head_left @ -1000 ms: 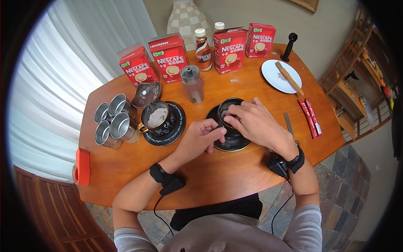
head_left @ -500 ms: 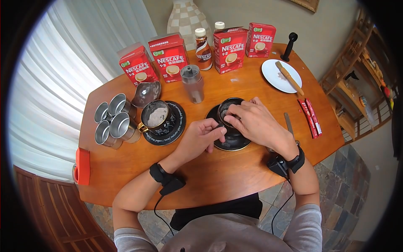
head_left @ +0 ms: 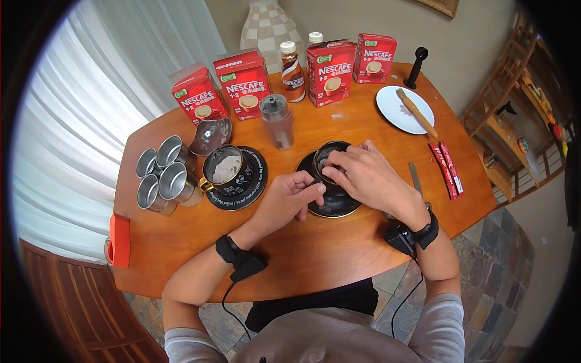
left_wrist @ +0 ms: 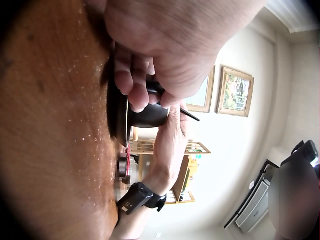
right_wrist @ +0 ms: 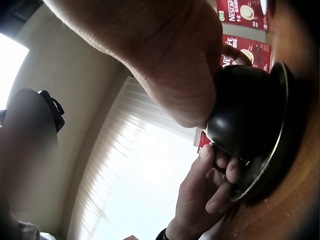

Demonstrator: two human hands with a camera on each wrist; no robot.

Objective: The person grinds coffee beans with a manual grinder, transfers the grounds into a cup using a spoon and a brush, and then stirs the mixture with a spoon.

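Observation:
A black cup [head_left: 322, 158] stands on a black gold-edged saucer [head_left: 339, 211]. My left hand [head_left: 293, 193] pinches the cup's handle at its near left side, with the other fingers curled beneath. My right hand [head_left: 369, 178] lies over the cup from the right, fingers and thumb bent round its rim and hiding much of the opening. In the right wrist view the cup's smooth side [right_wrist: 240, 115] shows below the right palm. A thin dark stick [left_wrist: 190, 115] sticks out past the right hand in the left wrist view; whether the hand holds it, I cannot tell.
Left: a gold-handled cup of powder [head_left: 227, 168] on a round black mat [head_left: 245, 196], several metal cups [head_left: 175, 180], a dark bowl [head_left: 212, 136]. Behind: a grinder [head_left: 278, 124], red boxes [head_left: 330, 72], bottles. Right: a white plate [head_left: 390, 112] with a brush, red sachets [head_left: 448, 169], a metal utensil [head_left: 415, 175].

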